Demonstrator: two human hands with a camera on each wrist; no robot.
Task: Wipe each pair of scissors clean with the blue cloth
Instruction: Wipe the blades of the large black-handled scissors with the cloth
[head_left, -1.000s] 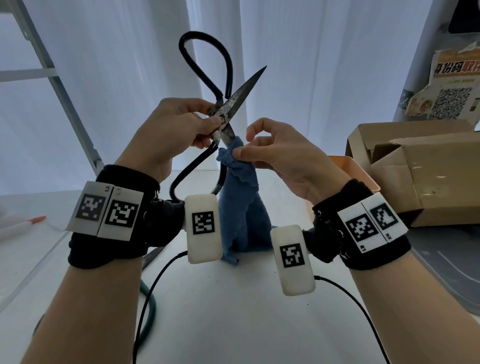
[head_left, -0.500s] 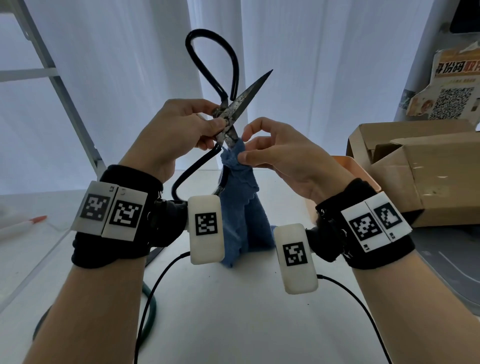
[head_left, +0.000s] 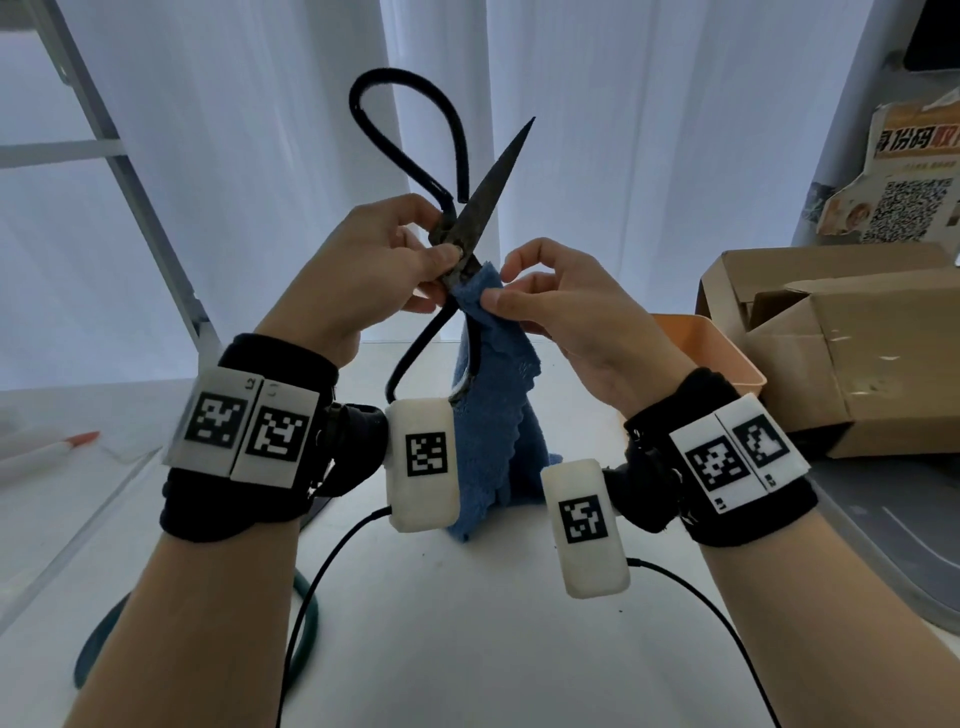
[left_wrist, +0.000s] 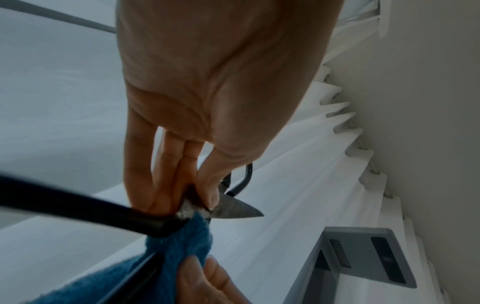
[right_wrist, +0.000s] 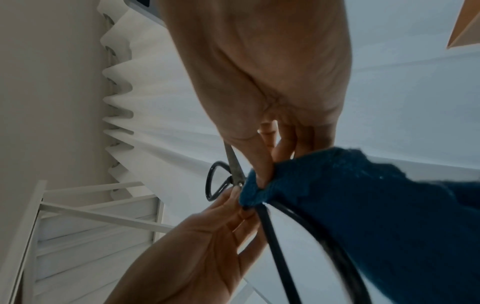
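Note:
A pair of old scissors (head_left: 491, 187) with big black loop handles and dark, stained blades is held up in the air, spread wide apart. My left hand (head_left: 415, 260) pinches the scissors at the pivot with thumb and fingers. The blue cloth (head_left: 493, 415) hangs down to the table. My right hand (head_left: 514, 291) pinches its top round the lower blade, just below the pivot. In the left wrist view the left hand (left_wrist: 197, 185) grips above the blade tip (left_wrist: 239, 209) and cloth (left_wrist: 179, 242). In the right wrist view the right hand (right_wrist: 262, 164) pinches the cloth (right_wrist: 363, 205).
A white table (head_left: 467, 649) lies below. At the right stand an orange bin (head_left: 696, 338), an open cardboard box (head_left: 841, 343) and a grey tray (head_left: 883, 519). A pen (head_left: 47, 452) lies at the left, a green hose (head_left: 306, 613) at the front left, and a metal frame (head_left: 130, 171) behind.
The scissors have turned a little in my left hand, so the upper blade points more steeply up and shows its dark side. My right hand keeps its pinch on the cloth by the pivot.

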